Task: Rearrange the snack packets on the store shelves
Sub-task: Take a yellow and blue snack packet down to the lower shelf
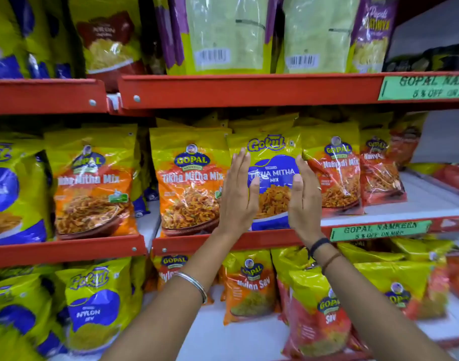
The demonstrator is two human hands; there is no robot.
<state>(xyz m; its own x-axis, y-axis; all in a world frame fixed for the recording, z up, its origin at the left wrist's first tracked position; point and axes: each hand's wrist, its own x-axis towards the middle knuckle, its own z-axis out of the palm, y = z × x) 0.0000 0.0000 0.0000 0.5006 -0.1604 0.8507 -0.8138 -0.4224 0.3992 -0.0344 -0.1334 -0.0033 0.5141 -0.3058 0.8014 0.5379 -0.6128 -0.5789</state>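
A yellow and blue Gokul Tikha Mitha Mix packet stands upright on the middle red shelf. My left hand is flat against its left edge and my right hand against its right edge, fingers straight and pointing up, pressing it between the palms. An orange Gopal Tikha Mitha Mix packet stands just to its left. A red Gopal Nadiyadi Mix packet stands to its right.
Another orange Gopal packet and blue Gokul packets fill the middle shelf's left section. Bare white shelf shows at the right. Large pouches stand on the top shelf. Nylon Sev packets line the shelf below.
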